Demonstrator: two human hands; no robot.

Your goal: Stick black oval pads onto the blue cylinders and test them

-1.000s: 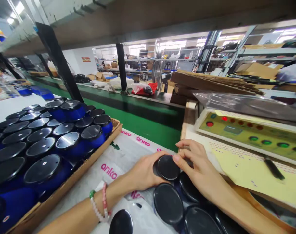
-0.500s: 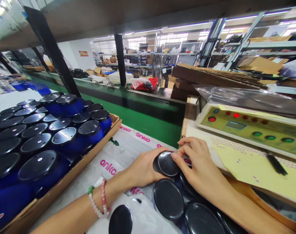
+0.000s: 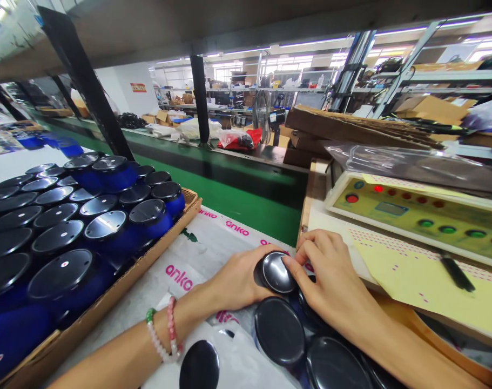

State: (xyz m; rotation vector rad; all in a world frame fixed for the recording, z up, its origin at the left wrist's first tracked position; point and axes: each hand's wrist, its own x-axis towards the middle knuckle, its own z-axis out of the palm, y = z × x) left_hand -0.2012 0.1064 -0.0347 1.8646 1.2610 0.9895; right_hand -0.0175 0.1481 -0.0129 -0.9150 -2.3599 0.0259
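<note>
Head view: the left hand (image 3: 240, 278) is curled with thumb and fingers gripping the side of a round black-topped container (image 3: 277, 272), while the right hand (image 3: 324, 265) has its fingers bent and its thumb tip on the container's upper right edge; whether those right fingers close on anything cannot be told, their far side being hidden. The container is at the far end of a cluster of similar black-topped pieces (image 3: 280, 329), just beside the printed white sheet (image 3: 217, 237), its smooth, glossy top catching a pale reflection.
</note>
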